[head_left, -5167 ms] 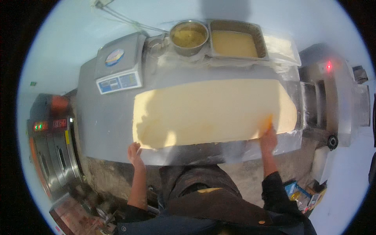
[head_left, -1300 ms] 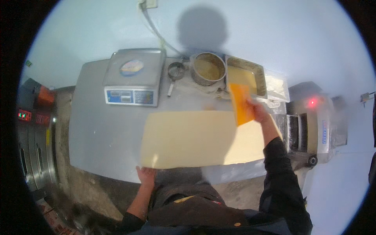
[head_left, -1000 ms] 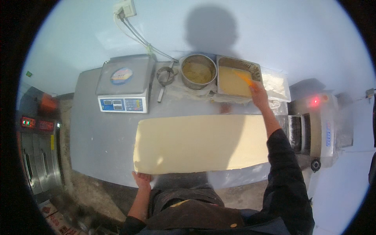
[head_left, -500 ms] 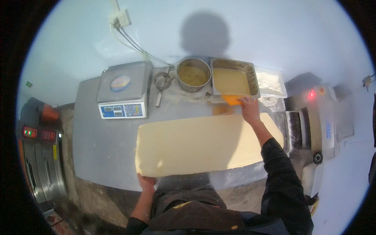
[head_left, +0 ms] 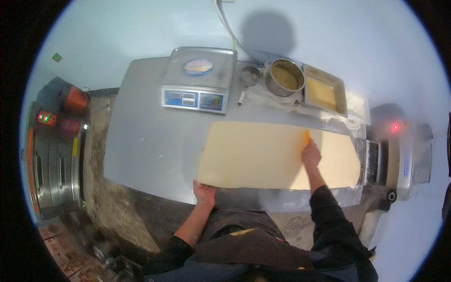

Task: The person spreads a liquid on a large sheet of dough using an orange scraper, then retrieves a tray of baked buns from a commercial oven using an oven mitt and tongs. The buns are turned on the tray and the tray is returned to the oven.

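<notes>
A wide, flat sheet of pale dough (head_left: 249, 155) lies on the metal table (head_left: 145, 141). My right hand (head_left: 310, 155) is closed on an orange dough scraper (head_left: 307, 137), held at the dough's surface right of the sheet's middle. At the sheet's near left corner is my left hand (head_left: 205, 192), its fingers loosely apart against the edge. How far those fingers reach under the dough is hidden.
Behind the dough stand a digital scale (head_left: 201, 70), a strainer (head_left: 249, 75), a round metal pot (head_left: 284, 77) and a rectangular metal pan (head_left: 324, 91) of yellowish liquid. A machine (head_left: 399, 145) adjoins the table's right; a metal oven-like unit (head_left: 54, 155) is at the left.
My right hand has brought the scraper from the pan's near rim down onto the dough. My left hand stays at the near left corner, its fingers looser. The whole view has shifted.
</notes>
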Demonstrator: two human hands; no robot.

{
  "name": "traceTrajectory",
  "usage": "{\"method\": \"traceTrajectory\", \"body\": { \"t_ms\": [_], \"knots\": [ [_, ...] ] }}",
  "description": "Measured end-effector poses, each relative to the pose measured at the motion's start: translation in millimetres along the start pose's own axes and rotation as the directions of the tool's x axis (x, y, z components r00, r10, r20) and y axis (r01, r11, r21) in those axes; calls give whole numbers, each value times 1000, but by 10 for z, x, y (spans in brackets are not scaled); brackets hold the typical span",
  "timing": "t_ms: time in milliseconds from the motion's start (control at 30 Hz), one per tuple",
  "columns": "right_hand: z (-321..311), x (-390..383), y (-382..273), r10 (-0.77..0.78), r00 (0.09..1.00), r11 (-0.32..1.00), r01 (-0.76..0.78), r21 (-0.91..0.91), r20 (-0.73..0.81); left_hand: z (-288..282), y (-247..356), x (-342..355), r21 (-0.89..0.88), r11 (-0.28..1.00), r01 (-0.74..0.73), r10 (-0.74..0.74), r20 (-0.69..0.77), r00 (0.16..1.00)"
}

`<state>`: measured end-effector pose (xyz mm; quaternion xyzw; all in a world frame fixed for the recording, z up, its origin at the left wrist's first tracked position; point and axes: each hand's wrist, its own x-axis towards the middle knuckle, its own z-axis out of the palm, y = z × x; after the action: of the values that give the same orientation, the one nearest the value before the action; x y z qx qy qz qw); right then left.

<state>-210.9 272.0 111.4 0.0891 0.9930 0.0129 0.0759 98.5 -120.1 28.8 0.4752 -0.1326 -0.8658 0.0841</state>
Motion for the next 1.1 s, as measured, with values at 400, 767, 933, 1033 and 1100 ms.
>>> {"method": "traceTrajectory", "body": {
  "t_ms": [400, 767, 933, 1033, 1100],
  "knots": [
    [123, -2408, -3011, -822, 568, 561, 819, 122, -32, -143, 166, -170, -188, 980, 66, -70, -15, 997],
    [-281, -2158, -2036, -773, 634, 560, 700, 444, -24, -241, 213, -207, -126, 986, 105, -114, -68, 991],
    [-262, -1347, -1347, -377, 907, 892, 410, 189, -185, -275, 228, -124, -23, 996, 85, -86, -7, 996],
    [50, -1210, -1152, -328, 914, 934, 353, 65, -238, -147, 237, -91, 56, 994, 91, -94, 49, 994],
    [273, -1454, -1294, -366, 917, 930, 364, -42, -157, -65, 248, -121, 114, 988, 105, -110, 40, 993]
  ]
}}
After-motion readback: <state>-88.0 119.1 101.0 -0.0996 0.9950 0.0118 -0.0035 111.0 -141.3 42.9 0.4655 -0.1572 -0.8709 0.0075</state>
